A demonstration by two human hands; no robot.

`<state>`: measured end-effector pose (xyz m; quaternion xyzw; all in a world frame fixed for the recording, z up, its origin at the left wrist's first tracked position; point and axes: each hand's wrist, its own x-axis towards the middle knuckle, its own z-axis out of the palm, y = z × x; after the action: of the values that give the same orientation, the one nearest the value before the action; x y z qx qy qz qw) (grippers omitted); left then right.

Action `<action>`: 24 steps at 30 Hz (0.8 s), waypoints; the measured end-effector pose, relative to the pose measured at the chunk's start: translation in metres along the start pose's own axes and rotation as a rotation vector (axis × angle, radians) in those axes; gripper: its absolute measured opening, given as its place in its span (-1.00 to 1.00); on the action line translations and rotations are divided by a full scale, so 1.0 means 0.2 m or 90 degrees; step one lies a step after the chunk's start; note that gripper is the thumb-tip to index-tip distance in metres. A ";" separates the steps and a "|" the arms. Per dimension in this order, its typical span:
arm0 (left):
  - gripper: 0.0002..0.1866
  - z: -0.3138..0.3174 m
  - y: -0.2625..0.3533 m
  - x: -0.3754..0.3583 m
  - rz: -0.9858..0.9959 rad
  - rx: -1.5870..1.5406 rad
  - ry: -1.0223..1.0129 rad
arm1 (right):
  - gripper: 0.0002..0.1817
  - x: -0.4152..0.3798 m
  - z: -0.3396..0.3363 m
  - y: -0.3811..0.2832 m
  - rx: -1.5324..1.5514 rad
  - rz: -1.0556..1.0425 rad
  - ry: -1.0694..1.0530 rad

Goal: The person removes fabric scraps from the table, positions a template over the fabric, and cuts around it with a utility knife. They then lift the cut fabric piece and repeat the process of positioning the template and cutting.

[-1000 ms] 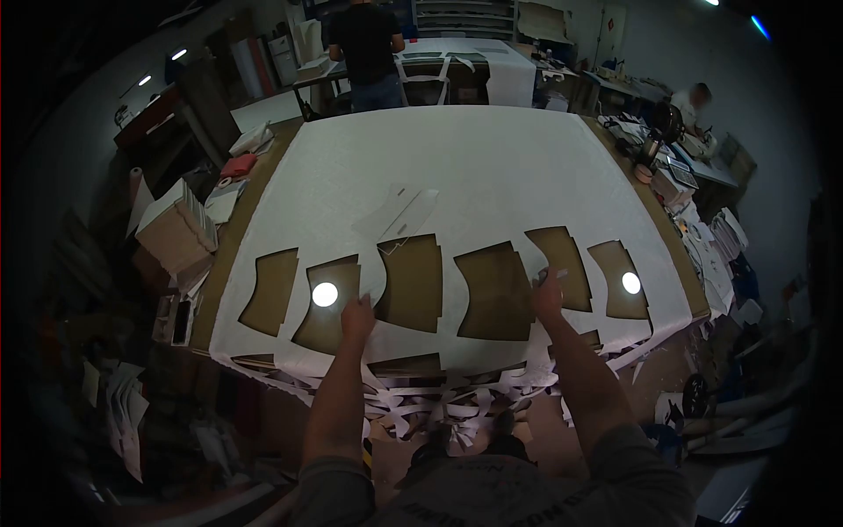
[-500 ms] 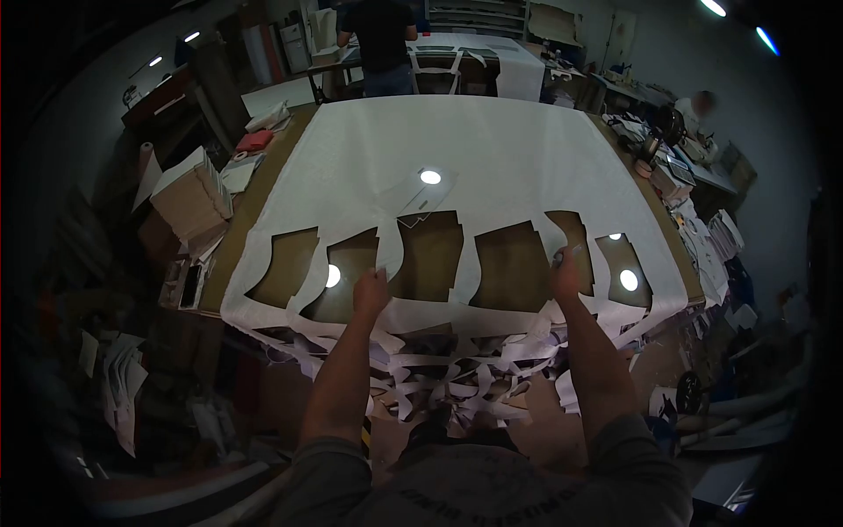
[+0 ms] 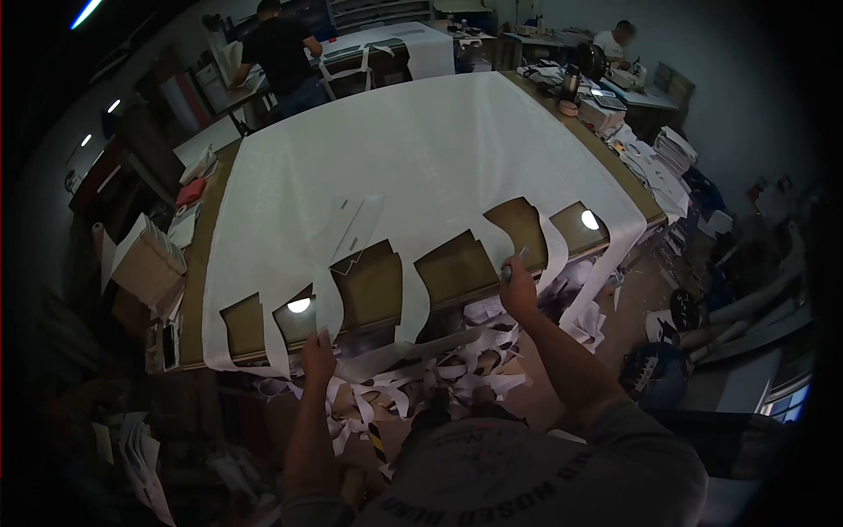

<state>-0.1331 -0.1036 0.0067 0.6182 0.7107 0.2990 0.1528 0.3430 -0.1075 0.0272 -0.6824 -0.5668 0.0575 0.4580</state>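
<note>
A large white sheet (image 3: 378,149) covers the table, with a row of curved cut-outs along its near side. Strips of it droop over the table's front edge. My left hand (image 3: 318,358) is closed on one of these white strips, at the edge. A small knife (image 3: 507,273) with a grey handle is gripped in my right hand (image 3: 520,294), beside a strip between two cut-outs on the right. Its thin tip points up and away. Brown tabletop (image 3: 373,281) shows through the openings. A clear plastic template (image 3: 358,233) lies flat on the sheet, left of centre.
White scraps (image 3: 465,364) heap up below the table's front edge, around my feet. Paper stacks (image 3: 145,255) line the left side; papers (image 3: 654,180) and a flask (image 3: 571,83) line the right. One person (image 3: 279,61) stands at a farther table; another (image 3: 615,42) sits at back right.
The sheet has slid toward me, so its cut-outs now reach the table's front edge and the near strip hangs over. Both hands came nearer with it. My view has turned right and tilted.
</note>
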 end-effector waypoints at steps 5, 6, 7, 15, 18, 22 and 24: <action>-0.52 -0.04 -0.08 -0.18 -0.017 -0.040 -0.029 | -0.73 -0.18 -0.10 -0.03 0.043 0.077 -0.049; -0.52 -0.06 -0.08 -0.20 -0.013 -0.037 -0.038 | -0.73 -0.19 -0.12 -0.04 0.041 0.086 -0.046; -0.52 -0.09 -0.06 -0.23 -0.058 -0.042 -0.044 | -0.74 -0.21 -0.12 -0.06 0.039 0.076 -0.042; -0.52 -0.06 -0.25 -0.43 -0.138 -0.162 -0.020 | -0.78 -0.44 -0.21 -0.03 0.071 0.110 -0.072; -0.51 -0.04 -0.25 -0.45 -0.134 -0.040 -0.047 | -0.73 -0.47 -0.18 0.02 0.063 0.128 -0.091; -0.52 0.01 -0.13 -0.48 -0.140 -0.061 -0.096 | -0.71 -0.50 -0.13 0.06 0.072 0.139 -0.081; -0.53 0.04 -0.03 -0.51 -0.140 -0.096 -0.095 | -0.78 -0.52 -0.11 0.07 0.060 0.139 -0.072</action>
<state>-0.1139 -0.1999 -0.0196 0.5441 0.7362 0.2861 0.2829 0.3302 -0.2052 -0.0150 -0.7135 -0.5109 0.1717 0.4477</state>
